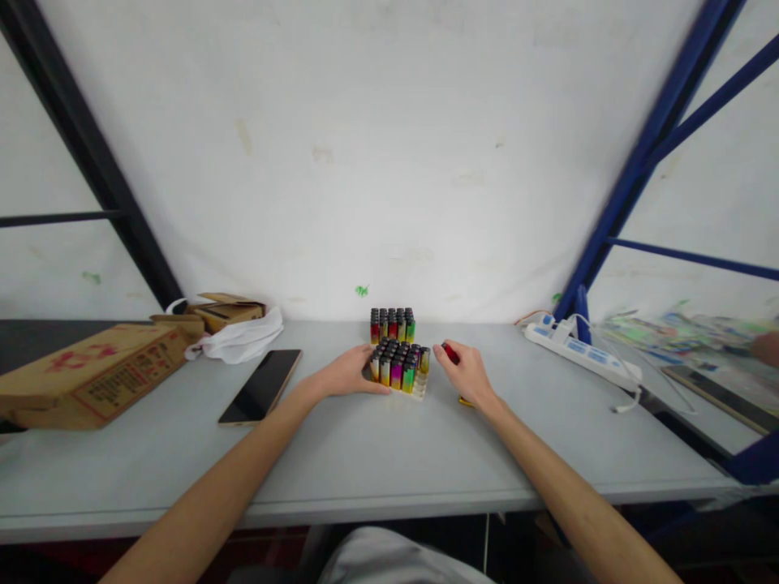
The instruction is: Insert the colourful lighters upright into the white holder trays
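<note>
1. Table (377, 462) holds up all the other things here.
2. The big box (91, 365) lies at the left. I can't see what is in it.
3. The small box (234, 310) sits behind it with a flap up. What it holds is too dark to tell.
4. The bag (243, 345) is white and lies crumpled in front of the small box.
5. The strip (578, 350) is at the right, with plugs in its far end.
6. The phone (261, 388) lies flat, near the left arm.
7. The left hand (344, 371) is spread wide around the left side of the tray (419, 389), thumb in front. It seems to hold it steady.
8. The right hand (467, 371) is pinched on one red lighter, just right of the tray.
9. The tray is mostly full. Its lighters (396, 373) stand up in rows. Some holes at the near right are bare, so a few look left to fill.
10. The back lighters (393, 328) stand close together behind the tray. I can't tell what is under them.
11. The red lighter (450, 352) is not in a hole yet.
12. A yellow bit (465, 401) shows by the right wrist, mostly hidden.
</note>
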`<state>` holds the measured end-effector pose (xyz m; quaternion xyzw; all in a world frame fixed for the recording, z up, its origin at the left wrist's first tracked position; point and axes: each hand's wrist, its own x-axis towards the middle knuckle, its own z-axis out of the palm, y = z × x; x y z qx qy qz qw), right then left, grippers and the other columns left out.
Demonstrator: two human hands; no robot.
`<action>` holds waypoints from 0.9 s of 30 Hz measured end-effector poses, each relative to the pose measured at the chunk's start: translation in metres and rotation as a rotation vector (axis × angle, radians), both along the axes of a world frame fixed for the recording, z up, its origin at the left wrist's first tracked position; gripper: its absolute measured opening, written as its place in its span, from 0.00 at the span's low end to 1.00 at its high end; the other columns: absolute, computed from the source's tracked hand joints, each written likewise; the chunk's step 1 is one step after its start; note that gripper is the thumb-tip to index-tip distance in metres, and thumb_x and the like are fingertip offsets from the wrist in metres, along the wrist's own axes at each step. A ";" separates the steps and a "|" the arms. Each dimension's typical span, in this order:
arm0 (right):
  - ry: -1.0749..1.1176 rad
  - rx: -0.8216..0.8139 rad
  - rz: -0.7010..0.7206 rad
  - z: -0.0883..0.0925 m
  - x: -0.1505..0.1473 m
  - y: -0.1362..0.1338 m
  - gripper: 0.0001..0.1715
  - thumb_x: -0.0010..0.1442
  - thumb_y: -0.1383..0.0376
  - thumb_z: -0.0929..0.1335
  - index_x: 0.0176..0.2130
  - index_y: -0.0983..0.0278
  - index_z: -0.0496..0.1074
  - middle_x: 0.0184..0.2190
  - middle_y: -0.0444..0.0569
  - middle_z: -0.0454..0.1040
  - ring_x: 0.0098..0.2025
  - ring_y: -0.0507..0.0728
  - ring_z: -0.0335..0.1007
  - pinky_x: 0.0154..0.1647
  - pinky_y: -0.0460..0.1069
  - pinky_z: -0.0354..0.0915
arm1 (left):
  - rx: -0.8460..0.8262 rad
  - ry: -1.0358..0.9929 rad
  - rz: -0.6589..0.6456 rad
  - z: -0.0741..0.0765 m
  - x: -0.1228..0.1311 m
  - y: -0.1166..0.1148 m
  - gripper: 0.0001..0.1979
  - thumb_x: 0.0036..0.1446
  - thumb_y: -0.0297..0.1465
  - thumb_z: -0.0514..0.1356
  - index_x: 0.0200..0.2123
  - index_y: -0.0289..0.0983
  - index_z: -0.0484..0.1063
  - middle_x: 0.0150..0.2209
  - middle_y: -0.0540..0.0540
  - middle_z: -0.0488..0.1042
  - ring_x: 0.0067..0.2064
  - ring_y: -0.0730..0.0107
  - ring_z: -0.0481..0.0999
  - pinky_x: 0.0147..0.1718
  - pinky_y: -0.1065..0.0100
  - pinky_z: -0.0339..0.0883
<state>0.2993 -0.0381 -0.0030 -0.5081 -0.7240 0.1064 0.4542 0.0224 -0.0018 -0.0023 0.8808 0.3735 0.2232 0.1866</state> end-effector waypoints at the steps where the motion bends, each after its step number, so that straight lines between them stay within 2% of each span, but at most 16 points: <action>1: -0.002 -0.002 0.002 0.000 0.000 0.000 0.27 0.65 0.48 0.61 0.21 0.60 0.55 0.18 0.39 0.52 0.24 0.51 0.49 0.27 0.48 0.47 | -0.001 0.002 0.004 0.000 0.000 0.000 0.41 0.45 0.52 0.73 0.59 0.38 0.72 0.57 0.40 0.76 0.56 0.48 0.75 0.61 0.56 0.65; 9: 0.017 -0.011 -0.012 0.001 -0.001 0.000 0.22 0.60 0.54 0.61 0.20 0.60 0.55 0.19 0.40 0.51 0.24 0.51 0.49 0.27 0.48 0.47 | -0.017 0.014 0.040 -0.001 0.000 0.000 0.41 0.44 0.51 0.74 0.58 0.36 0.72 0.57 0.39 0.76 0.56 0.47 0.76 0.61 0.55 0.66; 17: 0.004 -0.010 -0.015 0.000 0.001 0.001 0.15 0.55 0.59 0.62 0.20 0.60 0.55 0.18 0.39 0.52 0.24 0.51 0.51 0.27 0.47 0.47 | 0.001 0.012 0.020 -0.002 -0.001 0.002 0.40 0.45 0.51 0.73 0.57 0.36 0.73 0.57 0.39 0.77 0.56 0.47 0.76 0.60 0.56 0.66; 24: -0.015 -0.013 -0.010 -0.001 0.002 0.001 0.20 0.61 0.56 0.62 0.21 0.60 0.55 0.18 0.39 0.52 0.24 0.51 0.51 0.27 0.48 0.47 | -0.011 0.030 0.036 -0.002 -0.001 0.001 0.40 0.45 0.51 0.73 0.57 0.36 0.73 0.57 0.38 0.76 0.56 0.47 0.76 0.60 0.56 0.66; 27: -0.048 -0.017 0.067 0.004 0.004 -0.001 0.22 0.68 0.52 0.60 0.27 0.61 0.62 0.21 0.40 0.61 0.25 0.52 0.56 0.30 0.48 0.52 | -0.011 0.022 0.027 0.000 0.000 0.000 0.41 0.45 0.52 0.73 0.58 0.37 0.72 0.57 0.39 0.76 0.56 0.47 0.76 0.60 0.56 0.66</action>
